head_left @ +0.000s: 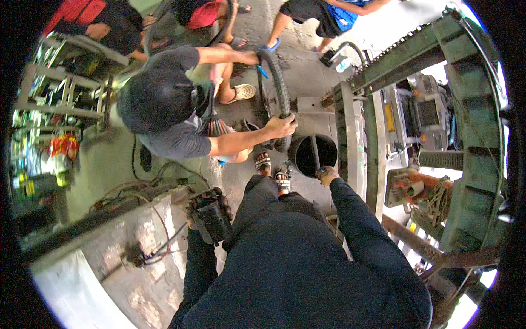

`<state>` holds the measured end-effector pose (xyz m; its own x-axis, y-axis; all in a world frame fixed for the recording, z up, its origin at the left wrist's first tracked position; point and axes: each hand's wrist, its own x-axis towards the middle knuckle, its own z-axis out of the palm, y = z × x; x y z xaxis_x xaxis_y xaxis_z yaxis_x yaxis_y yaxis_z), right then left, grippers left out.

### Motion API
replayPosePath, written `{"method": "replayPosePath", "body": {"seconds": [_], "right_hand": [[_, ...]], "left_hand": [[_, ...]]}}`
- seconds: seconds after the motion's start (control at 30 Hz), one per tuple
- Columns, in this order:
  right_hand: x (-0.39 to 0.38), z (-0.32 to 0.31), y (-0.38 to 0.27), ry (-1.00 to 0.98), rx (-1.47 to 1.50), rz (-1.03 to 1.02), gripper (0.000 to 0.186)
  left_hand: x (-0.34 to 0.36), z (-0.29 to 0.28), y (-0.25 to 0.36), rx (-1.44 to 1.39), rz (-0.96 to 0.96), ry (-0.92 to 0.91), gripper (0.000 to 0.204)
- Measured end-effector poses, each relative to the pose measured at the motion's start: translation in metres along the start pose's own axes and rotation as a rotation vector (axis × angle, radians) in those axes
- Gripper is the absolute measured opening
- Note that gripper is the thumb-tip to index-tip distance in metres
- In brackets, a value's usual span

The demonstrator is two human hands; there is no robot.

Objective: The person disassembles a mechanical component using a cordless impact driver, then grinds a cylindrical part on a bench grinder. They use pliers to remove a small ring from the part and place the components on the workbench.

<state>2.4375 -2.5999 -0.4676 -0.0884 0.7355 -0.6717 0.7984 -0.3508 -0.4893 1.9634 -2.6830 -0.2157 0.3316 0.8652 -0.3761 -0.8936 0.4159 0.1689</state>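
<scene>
My left hand (193, 221), mostly hidden, holds a bulky black object (211, 214) at my side, too indistinct to name. My right hand (327, 175) is closed round the end of a flat grey bar (315, 149) that lies across a round black container (304, 156) in front of me. A crouching person (175, 148) in a dark cap, left of the container, holds a tire (282, 93) upright with both hands. Just below the tire are my sandalled feet (282, 182).
Other people (342, 13) are at the top edge. Steel framework (463, 93) lines the right, with an orange fitting (419, 186). Racks (60, 93) fill the upper left. Cables (159, 178) trail over the floor and a worn concrete ledge (150, 236) at lower left.
</scene>
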Motion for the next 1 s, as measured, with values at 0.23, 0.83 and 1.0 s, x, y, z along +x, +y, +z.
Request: {"method": "replayPosePath", "body": {"seconds": [0.23,0.83,1.0], "right_hand": [[-0.01,-0.009,0.074,0.111,0.238,0.051,0.022],[0.123,-0.188,-0.087,0.141,0.157,0.159,0.041],[0.226,-0.256,-0.141,0.024,0.201,0.038,0.035]], "left_hand": [[0.076,0.024,0.043,0.323,-0.316,0.398,0.055],[0.215,0.061,0.071,0.076,-0.247,0.064,0.068],[0.265,0.06,0.072,-0.026,-0.163,0.062,0.072]]}}
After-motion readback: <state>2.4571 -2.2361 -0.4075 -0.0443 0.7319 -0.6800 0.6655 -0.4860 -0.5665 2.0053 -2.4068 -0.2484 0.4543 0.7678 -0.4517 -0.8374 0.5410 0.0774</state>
